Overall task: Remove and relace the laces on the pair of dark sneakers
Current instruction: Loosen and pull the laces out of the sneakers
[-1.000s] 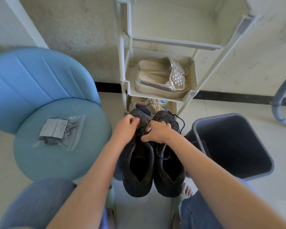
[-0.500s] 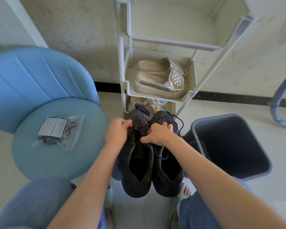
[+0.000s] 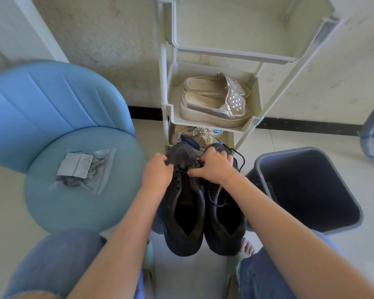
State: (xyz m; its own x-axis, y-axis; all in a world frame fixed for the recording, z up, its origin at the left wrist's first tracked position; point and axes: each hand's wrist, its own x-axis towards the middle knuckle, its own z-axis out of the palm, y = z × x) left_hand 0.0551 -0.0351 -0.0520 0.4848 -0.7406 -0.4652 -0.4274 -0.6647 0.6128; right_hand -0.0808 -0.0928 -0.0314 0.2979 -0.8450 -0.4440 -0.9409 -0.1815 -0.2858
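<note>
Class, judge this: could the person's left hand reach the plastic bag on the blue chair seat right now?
Probably yes: the left hand grips the laces, but the bag lies uncovered on the chair seat beside it, nothing between.

The left hand (image 3: 158, 174) and right hand (image 3: 214, 169) are bare, as are both forearms (image 3: 121, 234). Blue jeans (image 3: 52, 262) with frayed edges; pale green slippers (image 3: 148, 257), toes (image 3: 247, 247) showing, lower centre.

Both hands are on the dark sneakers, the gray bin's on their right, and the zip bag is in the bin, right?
No: the head view shows the zip bag on the blue chair seat, not in the gray bin. Left hand and right hand are on the dark sneakers, bin on their right.
</note>
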